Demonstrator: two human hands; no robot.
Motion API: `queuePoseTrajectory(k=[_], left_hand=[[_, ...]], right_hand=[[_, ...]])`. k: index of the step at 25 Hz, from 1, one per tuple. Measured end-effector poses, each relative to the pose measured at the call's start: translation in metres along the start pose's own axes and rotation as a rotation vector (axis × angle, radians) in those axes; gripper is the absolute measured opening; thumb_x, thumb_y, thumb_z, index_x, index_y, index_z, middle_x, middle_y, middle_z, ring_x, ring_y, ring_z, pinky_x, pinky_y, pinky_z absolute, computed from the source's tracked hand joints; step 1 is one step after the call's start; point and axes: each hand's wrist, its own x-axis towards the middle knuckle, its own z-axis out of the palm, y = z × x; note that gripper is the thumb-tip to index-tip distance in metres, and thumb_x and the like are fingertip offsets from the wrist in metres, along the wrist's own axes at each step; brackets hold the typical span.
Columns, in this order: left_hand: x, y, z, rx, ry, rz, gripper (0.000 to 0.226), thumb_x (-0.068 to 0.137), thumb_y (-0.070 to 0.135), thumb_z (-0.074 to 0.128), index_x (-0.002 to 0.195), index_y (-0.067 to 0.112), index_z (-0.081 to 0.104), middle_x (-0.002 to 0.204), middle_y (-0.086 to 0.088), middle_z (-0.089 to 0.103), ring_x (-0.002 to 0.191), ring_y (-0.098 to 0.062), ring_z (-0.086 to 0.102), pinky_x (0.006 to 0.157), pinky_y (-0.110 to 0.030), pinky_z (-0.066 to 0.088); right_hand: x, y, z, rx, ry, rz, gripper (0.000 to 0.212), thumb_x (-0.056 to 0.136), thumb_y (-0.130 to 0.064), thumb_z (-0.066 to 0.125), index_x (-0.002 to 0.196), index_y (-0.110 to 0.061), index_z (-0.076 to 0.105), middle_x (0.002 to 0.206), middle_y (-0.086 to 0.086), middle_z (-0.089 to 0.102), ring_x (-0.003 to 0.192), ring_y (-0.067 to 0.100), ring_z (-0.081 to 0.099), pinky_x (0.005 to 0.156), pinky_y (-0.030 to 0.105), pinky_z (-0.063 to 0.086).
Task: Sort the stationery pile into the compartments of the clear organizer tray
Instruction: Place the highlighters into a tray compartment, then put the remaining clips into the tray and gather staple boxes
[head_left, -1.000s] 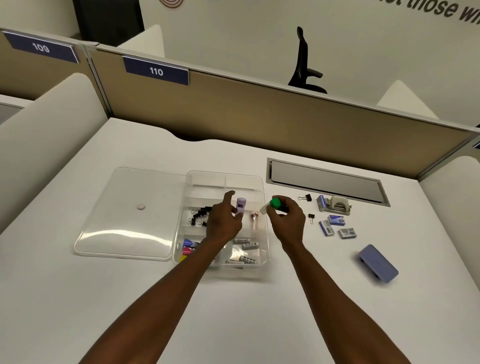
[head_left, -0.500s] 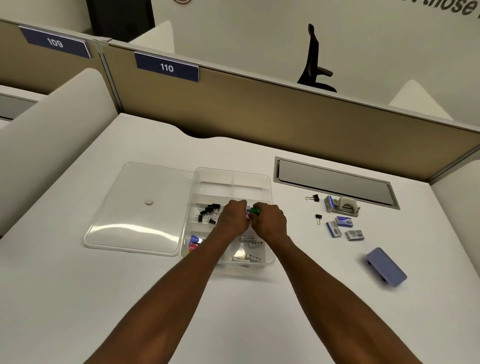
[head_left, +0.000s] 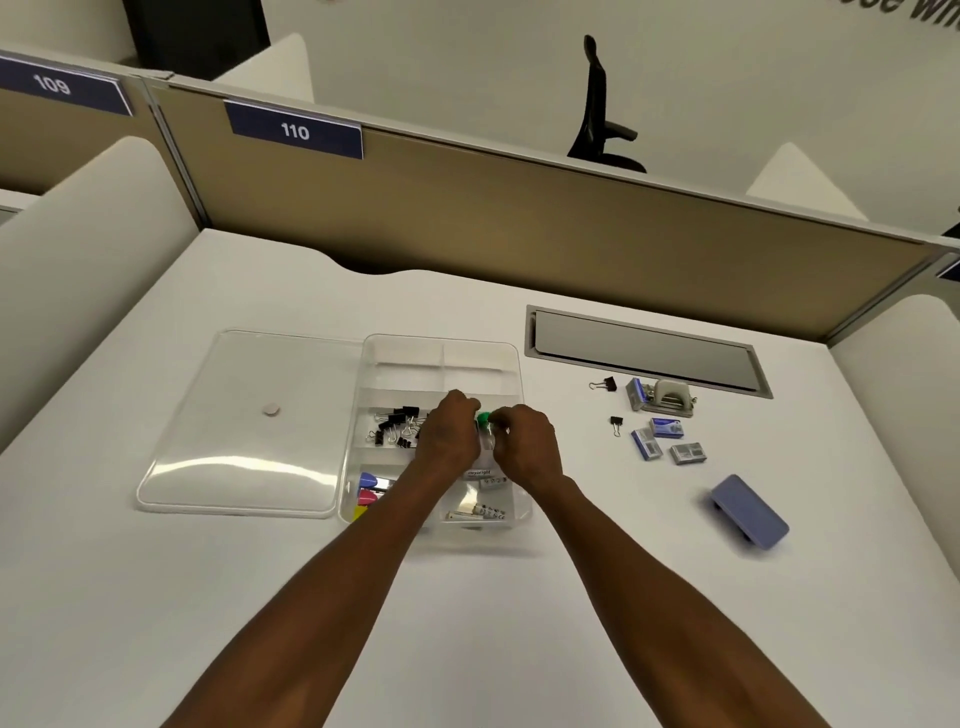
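Right now my left hand and right hand meet over the middle of the clear organizer tray, fingers curled around a small green-capped item between them; whether my left hand actually grips it, I cannot tell.

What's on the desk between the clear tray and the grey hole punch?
Head view: between clear organizer tray and grey hole punch, only one black binder clip.

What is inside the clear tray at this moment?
In the tray: black binder clips middle-left, coloured items front-left, labelled tubes front-right. The back compartments look empty. Both hands cover the middle-right; only a green cap shows there.
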Motion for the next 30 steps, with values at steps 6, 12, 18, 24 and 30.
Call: queuePoseTrajectory(k=[6,12,18,24,30], left_hand=[[0.001,0.003,0.000,0.047,-0.062,0.017,0.020,0.079,0.007,0.065,0.094,0.016,0.074,0.093,-0.005,0.070,0.088,-0.025,0.066,0.074,-0.033,0.054],[-0.009,0.012,0.003,-0.081,0.103,0.154,0.020,0.084,0.010,0.062,0.103,0.011,0.070,0.101,-0.006,0.068,0.096,-0.025,0.062,0.083,-0.039,0.052],[-0.009,0.029,0.017,-0.155,0.113,0.272,0.018,0.088,0.019,0.060,0.104,0.020,0.069,0.104,0.005,0.066,0.102,-0.014,0.059,0.089,-0.033,0.047],[-0.027,0.065,0.046,-0.204,0.126,0.420,0.018,0.087,0.019,0.062,0.104,0.018,0.070,0.105,0.004,0.067,0.104,-0.012,0.058,0.092,-0.024,0.045],[-0.007,0.088,0.066,-0.108,0.015,0.441,0.021,0.088,0.022,0.057,0.105,0.020,0.069,0.106,0.005,0.067,0.105,-0.016,0.057,0.088,-0.033,0.049]], right_hand=[[-0.045,0.024,0.009,-0.076,0.067,-0.095,0.026,0.090,-0.021,0.060,0.112,-0.013,0.071,0.130,0.008,0.061,0.118,0.030,0.053,0.092,0.042,0.051],[-0.055,0.051,0.001,0.192,0.307,-0.013,0.034,0.094,-0.031,0.059,0.126,-0.021,0.064,0.133,0.002,0.060,0.126,0.016,0.049,0.104,0.029,0.042],[-0.013,0.138,-0.031,-0.138,-0.083,0.332,0.063,0.091,-0.009,0.050,0.151,-0.008,0.030,0.162,0.018,0.013,0.147,0.034,0.019,0.115,0.041,0.032],[-0.001,0.156,-0.033,-0.257,-0.087,0.265,0.046,0.084,-0.004,0.051,0.129,-0.009,0.055,0.127,0.014,0.053,0.117,0.036,0.050,0.086,0.038,0.049],[-0.025,0.155,-0.014,-0.008,0.149,0.317,0.006,0.090,-0.017,0.061,0.094,-0.014,0.064,0.098,0.006,0.060,0.096,0.026,0.055,0.075,0.035,0.046]])
